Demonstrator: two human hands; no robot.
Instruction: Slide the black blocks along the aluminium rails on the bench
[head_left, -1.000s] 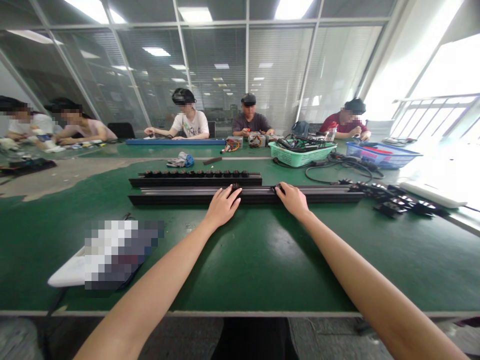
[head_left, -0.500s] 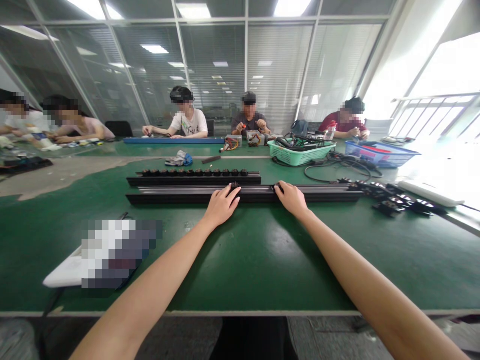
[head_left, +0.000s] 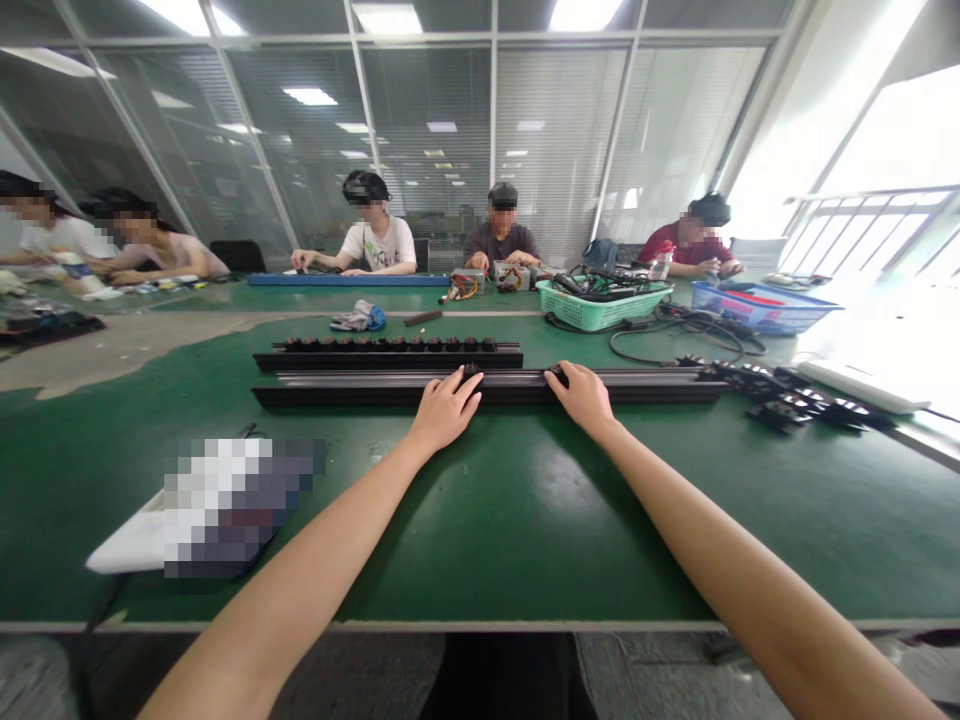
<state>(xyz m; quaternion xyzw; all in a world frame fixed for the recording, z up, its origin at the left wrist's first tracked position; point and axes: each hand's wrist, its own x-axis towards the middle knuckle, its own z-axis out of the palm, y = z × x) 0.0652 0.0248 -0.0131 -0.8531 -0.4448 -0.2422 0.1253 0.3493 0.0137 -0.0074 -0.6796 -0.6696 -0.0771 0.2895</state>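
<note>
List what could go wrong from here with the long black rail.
A push away could knock the long black rail into the shorter rail close behind it, jostling the row of dark parts there. A slide to the right might disturb the loose dark parts by its end. The right hand, at the rail's top, could get pinched.

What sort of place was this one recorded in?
Most likely an assembly workshop, judging by the large green worktable, the green basket heaped with black cables, and the far black rail bearing a row of small dark parts.
</note>
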